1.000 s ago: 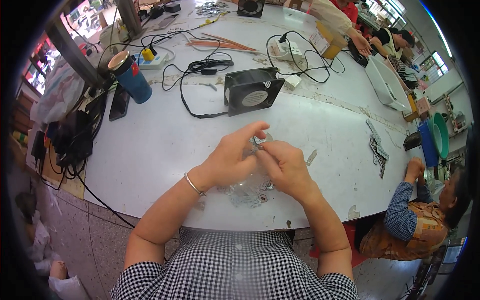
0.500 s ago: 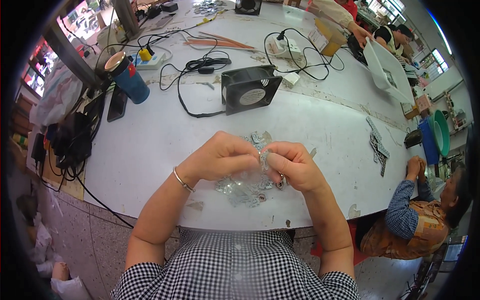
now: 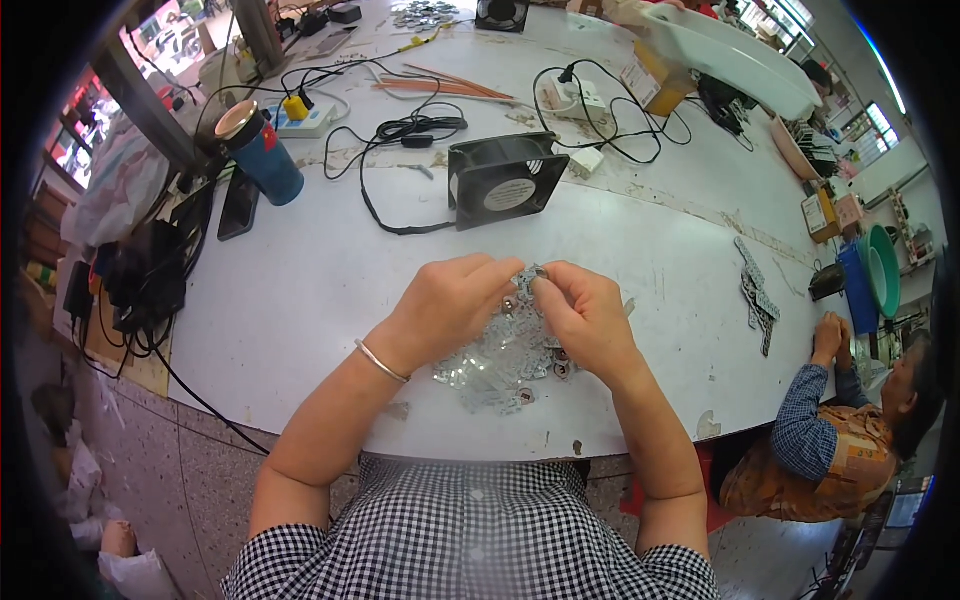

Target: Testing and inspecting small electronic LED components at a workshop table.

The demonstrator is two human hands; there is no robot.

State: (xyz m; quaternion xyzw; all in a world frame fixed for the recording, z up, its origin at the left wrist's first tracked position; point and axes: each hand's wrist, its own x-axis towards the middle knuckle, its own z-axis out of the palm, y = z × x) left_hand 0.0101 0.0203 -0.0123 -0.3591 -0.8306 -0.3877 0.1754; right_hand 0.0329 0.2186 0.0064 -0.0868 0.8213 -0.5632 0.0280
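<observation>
In front of me on the white table [image 3: 330, 290] lies a loose pile of small silvery-grey parts [image 3: 495, 365], some shiny and some with round dark centres. My left hand [image 3: 452, 308] curls over the pile's left side, its fingers closed and what they grip hidden. Opposite it, my right hand [image 3: 592, 318] pinches thumb and forefinger at a small grey piece [image 3: 538, 274] by the pile's far end. The two hands' fingertips almost meet there.
A black square fan [image 3: 505, 185] with its cable stands beyond my hands. Farther left are a blue tumbler [image 3: 262, 160] and a phone [image 3: 238, 205]. Linked grey pieces [image 3: 757, 300] lie on the right, near a seated person [image 3: 820, 430]. A large white tub [image 3: 740, 60] is at the far right.
My hands have drawn slightly apart and shifted, baring more of the pile between them. Across the table, the white tub in another person's hand has swung up and left.
</observation>
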